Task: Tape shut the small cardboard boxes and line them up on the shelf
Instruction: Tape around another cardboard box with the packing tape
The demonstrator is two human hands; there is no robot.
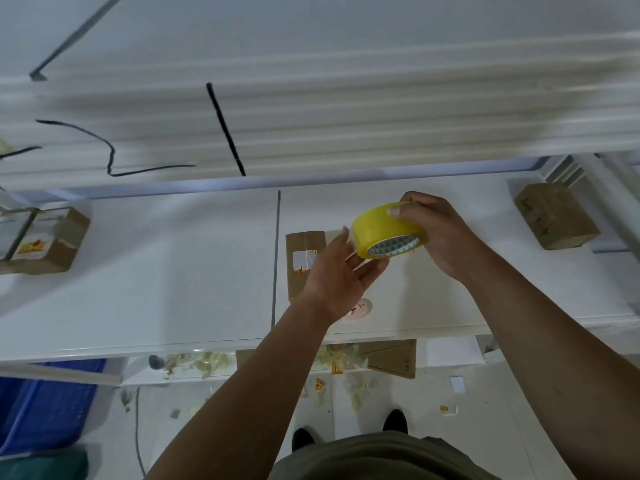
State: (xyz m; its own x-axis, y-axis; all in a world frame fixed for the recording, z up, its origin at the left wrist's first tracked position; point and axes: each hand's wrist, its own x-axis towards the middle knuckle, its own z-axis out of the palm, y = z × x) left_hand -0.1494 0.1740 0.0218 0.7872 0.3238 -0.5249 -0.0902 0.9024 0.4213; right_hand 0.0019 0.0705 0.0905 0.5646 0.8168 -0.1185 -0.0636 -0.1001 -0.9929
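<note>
- Right hand [436,233] is gripping the yellow tape roll [382,230], fingers curling over its rim.
- Left hand [332,275] is touching the roll's left side, fingers fairly straight, likely seeking the tape end.
- Cardboard box [304,247] is lying just below the roll on the shelf [173,271], awaiting tape.
- Peeling a strip free is likely coming next.

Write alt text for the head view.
A person's right hand grips a yellow tape roll above a cardboard box on a white shelf, with the left hand touching its underside. A second box sits far left, a third box far right.
</note>
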